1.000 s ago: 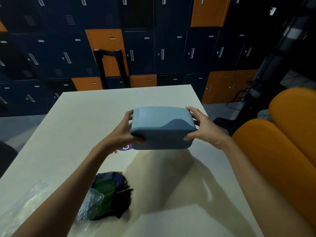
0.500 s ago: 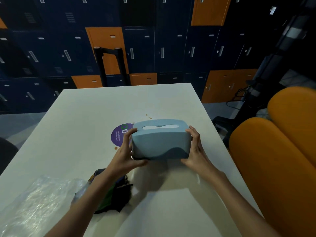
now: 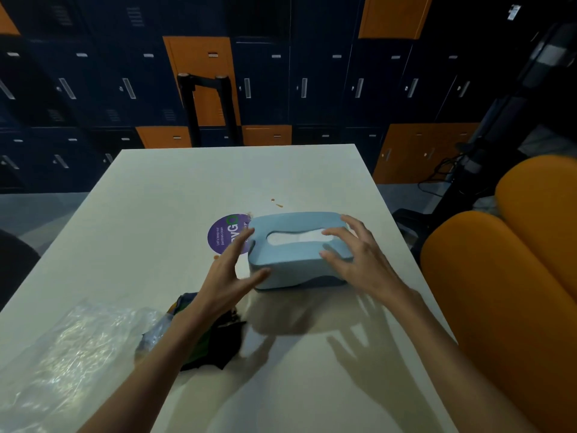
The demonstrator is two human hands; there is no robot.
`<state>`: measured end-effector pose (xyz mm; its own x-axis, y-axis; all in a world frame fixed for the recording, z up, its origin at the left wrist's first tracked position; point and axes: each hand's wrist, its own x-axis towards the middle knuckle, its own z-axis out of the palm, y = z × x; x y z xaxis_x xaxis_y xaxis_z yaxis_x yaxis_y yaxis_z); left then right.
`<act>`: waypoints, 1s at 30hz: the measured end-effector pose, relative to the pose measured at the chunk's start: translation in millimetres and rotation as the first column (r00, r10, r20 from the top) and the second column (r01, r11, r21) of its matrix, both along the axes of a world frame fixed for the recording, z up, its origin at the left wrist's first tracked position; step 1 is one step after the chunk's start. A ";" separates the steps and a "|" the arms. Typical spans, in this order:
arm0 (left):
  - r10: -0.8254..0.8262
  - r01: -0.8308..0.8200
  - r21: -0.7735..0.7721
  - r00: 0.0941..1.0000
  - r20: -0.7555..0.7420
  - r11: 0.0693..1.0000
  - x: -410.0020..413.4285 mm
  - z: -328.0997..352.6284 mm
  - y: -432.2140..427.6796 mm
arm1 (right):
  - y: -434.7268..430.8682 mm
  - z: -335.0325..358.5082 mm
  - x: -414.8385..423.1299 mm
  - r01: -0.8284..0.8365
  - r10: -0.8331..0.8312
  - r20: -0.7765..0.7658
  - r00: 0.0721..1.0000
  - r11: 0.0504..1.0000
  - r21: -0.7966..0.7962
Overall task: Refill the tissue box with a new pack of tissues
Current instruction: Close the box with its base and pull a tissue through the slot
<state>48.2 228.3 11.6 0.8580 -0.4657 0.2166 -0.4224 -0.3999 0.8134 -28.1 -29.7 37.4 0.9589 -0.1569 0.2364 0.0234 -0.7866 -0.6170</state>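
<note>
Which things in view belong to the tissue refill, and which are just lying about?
Job:
tissue box
white tissue in its slot
left hand, right hand
clear plastic wrapper, probably the pack's

Lying about:
dark crumpled bundle
purple round sticker
brown spots
orange seats

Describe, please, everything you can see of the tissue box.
The tissue box is a light blue, rounded rectangular shell, matte like plastic, with a darker wavy band at its base. Its top has an oval slot showing white tissue. It stands upright on the table, its left end partly covering a purple sticker. Both hands are spread open, the left hand at its left front corner and the right hand over its right end. Whether they touch it is unclear.
</note>
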 end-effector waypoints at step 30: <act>-0.038 0.003 0.221 0.987 0.157 0.975 35.3 24.1 -40.0 | 25.9 58.0 73.8 -0.354 0.271 -0.231 0.935 0.769 -0.532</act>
